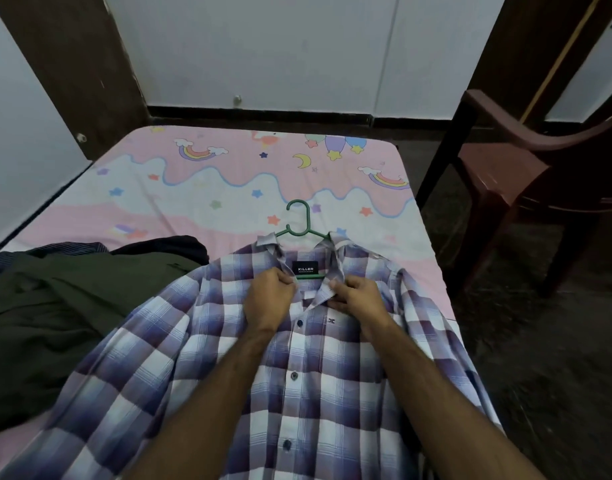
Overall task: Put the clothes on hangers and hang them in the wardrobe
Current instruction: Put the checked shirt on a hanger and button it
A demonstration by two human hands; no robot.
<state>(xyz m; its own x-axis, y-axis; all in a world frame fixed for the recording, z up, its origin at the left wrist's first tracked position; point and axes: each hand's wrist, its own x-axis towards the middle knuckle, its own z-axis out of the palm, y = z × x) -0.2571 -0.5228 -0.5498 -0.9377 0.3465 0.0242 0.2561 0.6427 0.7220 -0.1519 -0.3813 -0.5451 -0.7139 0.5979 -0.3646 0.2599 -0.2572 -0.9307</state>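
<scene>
A purple and white checked shirt [308, 368] lies front-up on the bed, buttoned down the middle. A green plastic hanger [299, 221] sits inside it; its hook pokes out past the collar and its lower bar shows under the black neck label. My left hand [268, 299] pinches the left edge of the placket just below the collar. My right hand [358, 294] pinches the right collar edge. The two hands are close together at the top button area.
A dark green garment [55, 306] and dark blue clothes [166, 247] lie piled on the bed's left side. The bed [200, 195] has a pink rainbow-print sheet. A brown plastic chair [526, 188] stands to the right. White wardrobe doors [263, 50] are behind the bed.
</scene>
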